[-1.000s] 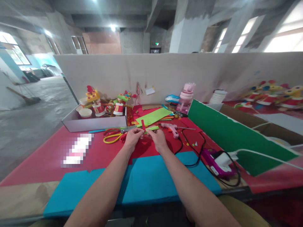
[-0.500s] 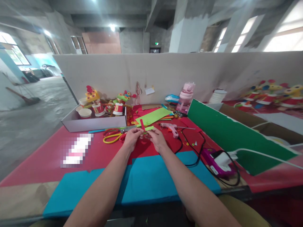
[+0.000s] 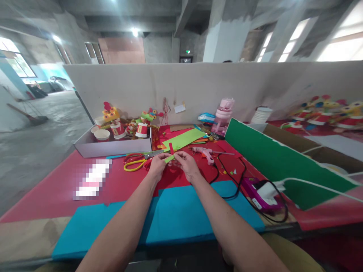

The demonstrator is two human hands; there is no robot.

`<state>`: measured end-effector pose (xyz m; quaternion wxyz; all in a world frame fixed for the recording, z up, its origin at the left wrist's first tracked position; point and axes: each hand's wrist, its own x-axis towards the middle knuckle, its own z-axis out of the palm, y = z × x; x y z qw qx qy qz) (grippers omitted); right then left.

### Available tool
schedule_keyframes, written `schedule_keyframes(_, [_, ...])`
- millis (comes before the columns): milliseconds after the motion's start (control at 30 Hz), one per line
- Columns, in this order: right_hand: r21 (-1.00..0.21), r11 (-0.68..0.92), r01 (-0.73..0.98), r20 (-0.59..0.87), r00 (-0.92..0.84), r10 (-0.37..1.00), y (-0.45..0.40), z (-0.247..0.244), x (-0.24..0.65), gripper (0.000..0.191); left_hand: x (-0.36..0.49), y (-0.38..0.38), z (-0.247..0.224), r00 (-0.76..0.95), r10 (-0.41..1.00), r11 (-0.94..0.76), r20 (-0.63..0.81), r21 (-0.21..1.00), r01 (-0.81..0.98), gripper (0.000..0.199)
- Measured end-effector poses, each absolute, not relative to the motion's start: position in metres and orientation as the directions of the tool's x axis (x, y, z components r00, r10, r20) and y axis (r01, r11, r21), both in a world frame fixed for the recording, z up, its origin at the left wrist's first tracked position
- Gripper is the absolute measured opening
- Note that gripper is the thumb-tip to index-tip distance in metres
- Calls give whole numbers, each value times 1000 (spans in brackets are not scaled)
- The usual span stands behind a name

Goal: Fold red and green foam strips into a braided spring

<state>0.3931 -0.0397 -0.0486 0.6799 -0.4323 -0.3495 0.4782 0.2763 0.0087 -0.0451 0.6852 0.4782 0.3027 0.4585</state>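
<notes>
My left hand (image 3: 157,165) and my right hand (image 3: 186,165) meet over the red table covering, fingertips close together. Between them they pinch a light green paper strip (image 3: 169,159). A red paper strip (image 3: 171,148) stands up from it, crossing it at the fingers; whether the two are joined is hidden. Just left of my left hand lie scissors (image 3: 136,163) with yellow handles, their blades reaching toward my fingers. Behind the hands rests a light green paper sheet (image 3: 185,139). A pink glue gun (image 3: 208,155) lies right of my right hand.
A white box (image 3: 113,148) at the back left holds paper cups and dragon-like figures. On the right stand a green-sided box (image 3: 272,166) and a purple power strip (image 3: 263,198) with cables. Blue board (image 3: 181,219) covers the front edge. A pink bottle (image 3: 224,113) stands behind.
The green strip's visible part has shifted from the right of the red strip to the lower left, between my fingers. My right fingers have moved slightly left; the forearms stay nearly still.
</notes>
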Motion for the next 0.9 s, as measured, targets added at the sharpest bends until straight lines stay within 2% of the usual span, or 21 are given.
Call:
schedule_keyframes(333, [-921,151,-358,59,255,965,-42,-47,393,33,276,9,-46,415,908,109,54,927,-360,30])
schedule_keyframes(700, [-933,193,-304,79,350,934,-41,-46,390,32,277,6,-46,406,914,137,17,928,-346,31])
schedule_keyframes(900, [-922,175,-345,83,266,960,-41,-46,388,32,277,11,-52,416,909,131,20,935,-331,32])
